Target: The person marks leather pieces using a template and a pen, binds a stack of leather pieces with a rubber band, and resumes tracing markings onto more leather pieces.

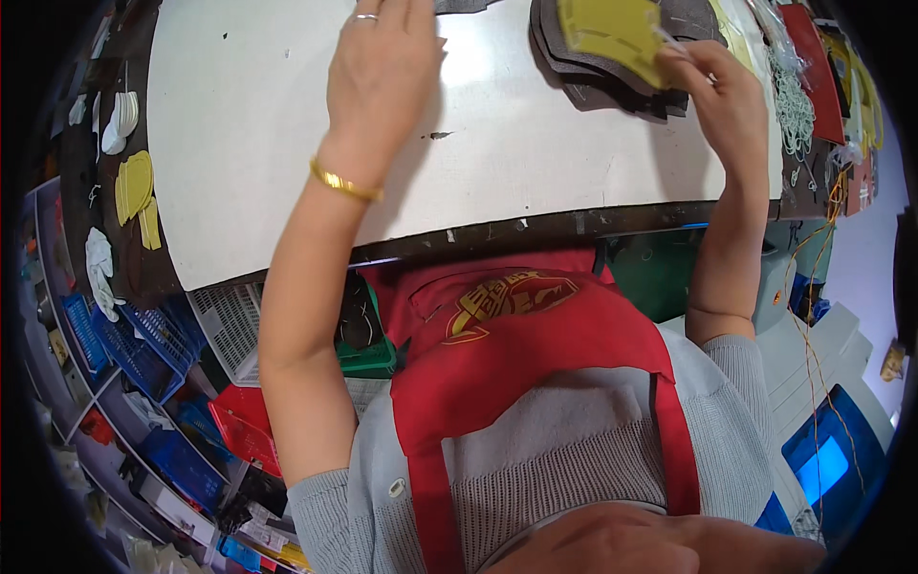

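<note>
In the upper right of the frame, the right hand [715, 96] is pinching a yellow piece [604, 31] near its lower right corner. The grip is looking small and tight, with the other fingers bending in. The yellow piece is showing over a pile of dark pieces [612, 84], but I cannot tell if it is touching them. A thin white thing [673, 41] is showing by the fingertips, too blurry to name.

At the top, left of the middle, the left hand [384, 57] is stretching over the white tabletop [239, 143], back side up. Its fingertips are going out of the frame, so I cannot tell how far open it is or if it is holding anything. Just right of it, 1 dark piece [463, 5] is peeking in at the top edge.

For good work here, I think the right hand should be gripping only the edge, so the yellow piece is not bending. It should be moving softly, so the pile is not sliding. Using 2 hands should be helping too, with the left hand keeping its own spot neat.
</note>
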Available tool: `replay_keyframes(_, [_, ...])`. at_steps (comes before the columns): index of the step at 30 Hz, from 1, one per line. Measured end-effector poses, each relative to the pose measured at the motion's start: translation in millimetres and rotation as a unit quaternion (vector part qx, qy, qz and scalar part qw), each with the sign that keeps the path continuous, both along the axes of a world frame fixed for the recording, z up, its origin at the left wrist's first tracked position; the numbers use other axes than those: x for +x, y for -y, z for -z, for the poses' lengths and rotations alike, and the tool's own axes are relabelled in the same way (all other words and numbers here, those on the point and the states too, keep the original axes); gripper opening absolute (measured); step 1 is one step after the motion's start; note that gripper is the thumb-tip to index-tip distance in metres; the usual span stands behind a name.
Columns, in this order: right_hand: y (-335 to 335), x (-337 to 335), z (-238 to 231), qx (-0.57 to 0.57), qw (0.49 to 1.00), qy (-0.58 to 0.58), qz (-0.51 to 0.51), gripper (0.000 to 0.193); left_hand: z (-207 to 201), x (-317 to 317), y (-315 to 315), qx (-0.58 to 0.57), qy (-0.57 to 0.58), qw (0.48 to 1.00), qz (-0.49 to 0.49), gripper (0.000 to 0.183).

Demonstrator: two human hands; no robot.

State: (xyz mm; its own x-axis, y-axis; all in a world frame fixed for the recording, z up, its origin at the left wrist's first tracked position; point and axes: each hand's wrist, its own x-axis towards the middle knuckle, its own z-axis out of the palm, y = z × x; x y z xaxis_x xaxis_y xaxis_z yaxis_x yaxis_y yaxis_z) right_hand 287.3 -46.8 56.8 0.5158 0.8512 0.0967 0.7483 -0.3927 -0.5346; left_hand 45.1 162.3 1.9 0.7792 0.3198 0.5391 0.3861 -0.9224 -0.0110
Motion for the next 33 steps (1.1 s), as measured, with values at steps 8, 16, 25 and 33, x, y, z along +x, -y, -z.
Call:
replay_keyframes(8, [10, -47, 6, 0.13, 0.971, -0.198, -0.02, 0.02, -17, -69, 83, -0.162, -0.082, 0.982, 0.048, 0.027])
replay_keyframes(16, [-39, -87, 32, -0.059, 0.958, -0.123, -0.253, 0.018, 6, -87, 104, -0.192, 0.064, 0.979, 0.03, 0.029])
replay_keyframes(25, [-40, -102, 40, -0.027, 0.967, -0.007, -0.251, 0.021, 2, -82, 110, -0.166, 0.017, 0.986, 0.0, 0.032])
replay_keyframes(33, [-28, -67, 28, -0.087, 0.972, -0.143, -0.163, 0.025, -13, -72, 113, -0.117, -0.122, 0.985, -0.02, 0.037])
